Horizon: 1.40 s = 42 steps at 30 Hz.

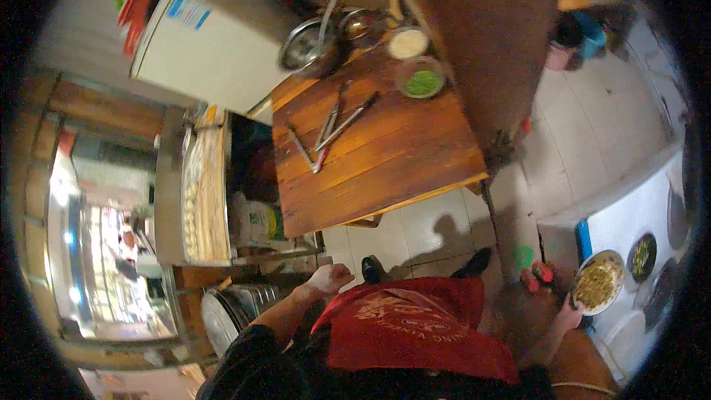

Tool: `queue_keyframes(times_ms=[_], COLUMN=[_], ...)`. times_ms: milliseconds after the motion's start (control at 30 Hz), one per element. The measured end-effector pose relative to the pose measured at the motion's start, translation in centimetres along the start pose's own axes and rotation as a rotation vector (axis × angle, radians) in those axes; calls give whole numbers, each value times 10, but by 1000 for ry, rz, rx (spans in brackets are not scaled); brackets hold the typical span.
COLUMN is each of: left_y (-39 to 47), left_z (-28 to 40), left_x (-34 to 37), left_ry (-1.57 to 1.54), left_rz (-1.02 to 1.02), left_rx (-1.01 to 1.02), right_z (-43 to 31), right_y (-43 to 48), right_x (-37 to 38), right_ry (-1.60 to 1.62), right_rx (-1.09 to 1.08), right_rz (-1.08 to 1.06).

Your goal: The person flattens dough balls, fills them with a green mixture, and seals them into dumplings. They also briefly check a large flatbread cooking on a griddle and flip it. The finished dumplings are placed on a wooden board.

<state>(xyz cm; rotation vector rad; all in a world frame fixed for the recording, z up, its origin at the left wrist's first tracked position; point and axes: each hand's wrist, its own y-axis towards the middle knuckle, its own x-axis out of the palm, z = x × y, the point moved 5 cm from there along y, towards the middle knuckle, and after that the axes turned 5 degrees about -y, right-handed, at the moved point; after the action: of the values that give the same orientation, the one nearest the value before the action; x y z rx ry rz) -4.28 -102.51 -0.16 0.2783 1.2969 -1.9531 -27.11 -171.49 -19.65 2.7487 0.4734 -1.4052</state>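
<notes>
My right hand (570, 315), at the far right, grips the near rim of a white bowl (617, 289) holding a crumbly brown mixture. Beneath and beyond that bowl lies a white work surface (608, 228). In front of my red apron (411, 328), my left hand (331, 278) hangs with its fingers curled in and nothing visible in it. Pale powder seems to coat its back. A wooden table (400, 161) stands ahead of me, bearing metal tongs (316, 166) spread in V shapes.
On the table's far side are a steel bowl (300, 50), a bowl of chopped greens (423, 84) and a pale-filled bowl (408, 43). Leftward, small dough pieces line a wooden board (208, 200). Metal trays (222, 316) stand at lower left. Pink footwear (536, 278) shows beside another person's bare leg.
</notes>
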Motion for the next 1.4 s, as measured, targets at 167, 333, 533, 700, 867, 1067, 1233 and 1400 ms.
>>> queue_keyframes(times_ms=[167, 333, 533, 700, 867, 1067, 1233, 1400], left_y=[-34, -94, -137, -209, -253, -271, -253, -223], left_z=[-133, -252, -439, -511, -559, -588, -602, -591], left_x=[19, -11, -59, -131, -169, -152, -157, -211], left_ry=[-297, -229, -268, -350, -477, -655, -758, -894], left_rz=[8, 119, 355, 591, 763, 796, 881, 914], left_rx=[-222, -289, -256, -346, -364, -562, -754, -999], right_z=[-116, -244, -387, -501, -588, -683, -778, -867], right_y=[-130, -276, -494, -700, -840, -960, -1056, -1138], right_x=[39, 88, 156, 210, 268, 378, 466, 601], right_ry=[554, 706, 712, 626, 408, 254, 238, 19], right_rx=[47, 21, -59, -68, -198, -333, -300, -377], right_rz=[-418, -758, -1048, -1479, -1667, -1784, -1864, -1995])
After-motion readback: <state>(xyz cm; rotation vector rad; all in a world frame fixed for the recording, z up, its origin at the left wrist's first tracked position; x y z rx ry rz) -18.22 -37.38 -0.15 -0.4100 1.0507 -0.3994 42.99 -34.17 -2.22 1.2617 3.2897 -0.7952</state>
